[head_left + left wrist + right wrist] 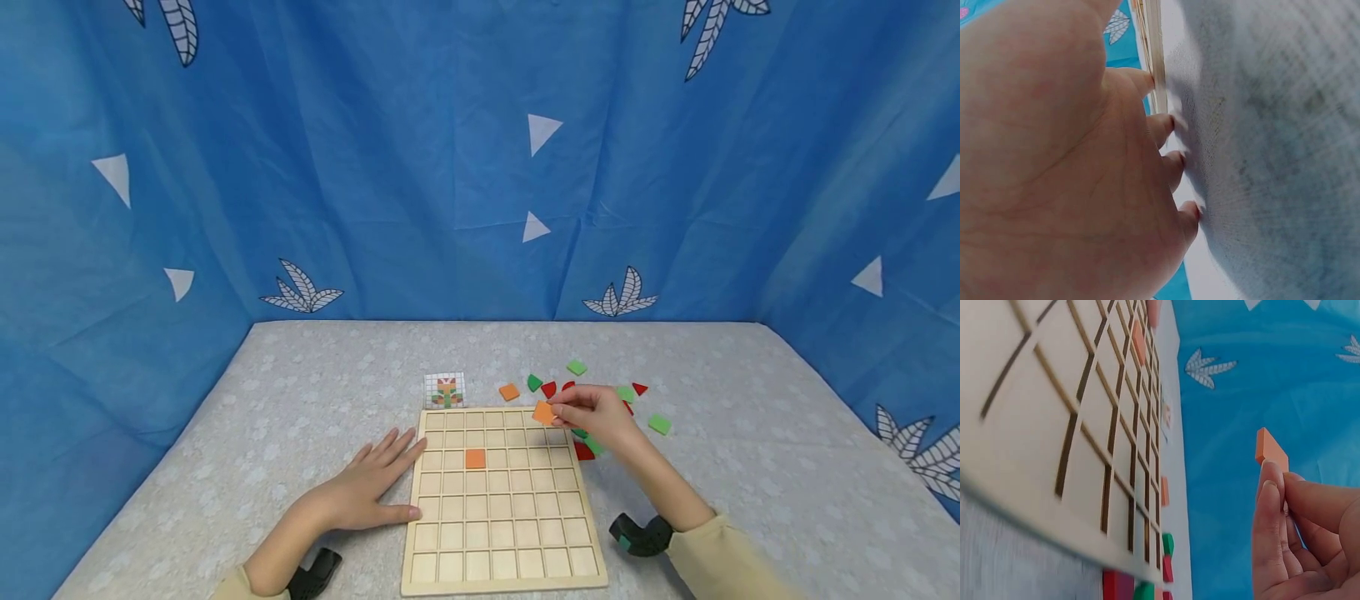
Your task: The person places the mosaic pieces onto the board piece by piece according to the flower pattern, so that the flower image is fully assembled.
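Note:
A wooden grid board (502,525) lies flat on the table, with one orange square tile (476,458) set in a cell of its upper left part. Between thumb and fingers, my right hand (596,414) pinches a second orange square tile (543,412) above the board's upper right corner. That held tile (1270,449) also shows in the right wrist view, clear of the board. My left hand (367,492) lies with fingers spread at the board's left edge, its thumb and a fingertip touching the frame.
Past the board's top edge lies a small pattern card (445,390). Loose tiles are scattered at the upper right: an orange square (509,392), a green piece (534,382), red pieces (639,389) and light green squares (660,424). Some are partly hidden behind my right hand. A blue curtain (450,167) hangs behind the table.

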Motion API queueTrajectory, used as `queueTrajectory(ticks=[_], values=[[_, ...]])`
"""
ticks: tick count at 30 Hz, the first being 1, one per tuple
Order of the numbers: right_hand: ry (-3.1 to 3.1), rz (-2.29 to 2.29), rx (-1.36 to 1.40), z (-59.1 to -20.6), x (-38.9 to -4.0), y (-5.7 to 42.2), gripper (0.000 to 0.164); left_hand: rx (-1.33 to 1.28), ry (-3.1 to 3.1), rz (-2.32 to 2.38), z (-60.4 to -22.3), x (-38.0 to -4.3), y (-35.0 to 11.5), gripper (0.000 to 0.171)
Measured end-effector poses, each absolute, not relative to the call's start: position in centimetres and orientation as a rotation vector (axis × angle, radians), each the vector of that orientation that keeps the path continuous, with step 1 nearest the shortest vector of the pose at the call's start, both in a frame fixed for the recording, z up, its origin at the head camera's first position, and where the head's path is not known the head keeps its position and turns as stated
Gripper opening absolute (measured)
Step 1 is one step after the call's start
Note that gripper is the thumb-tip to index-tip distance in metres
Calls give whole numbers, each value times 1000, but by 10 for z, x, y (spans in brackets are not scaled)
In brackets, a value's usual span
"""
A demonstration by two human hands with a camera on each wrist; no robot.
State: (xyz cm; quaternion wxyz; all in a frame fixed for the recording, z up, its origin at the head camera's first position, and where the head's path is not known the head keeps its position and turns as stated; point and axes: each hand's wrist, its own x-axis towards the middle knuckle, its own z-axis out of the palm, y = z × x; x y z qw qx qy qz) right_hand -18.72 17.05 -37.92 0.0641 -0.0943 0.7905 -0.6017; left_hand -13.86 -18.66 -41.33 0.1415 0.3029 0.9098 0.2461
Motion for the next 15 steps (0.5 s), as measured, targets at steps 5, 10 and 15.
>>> queueTrajectory(ticks=[5,10,15], values=[[2311,-1854,-307,-383,-188,152,16,876,2631,697,-414,-139,-187,87],[2267,-1843,-357,-388,-188,138,15,877,2625,683,-415,-140,-188,87],[2266,-1771,-367,-398,-189,127,12,878,2605,691,-414,-141,-188,87]])
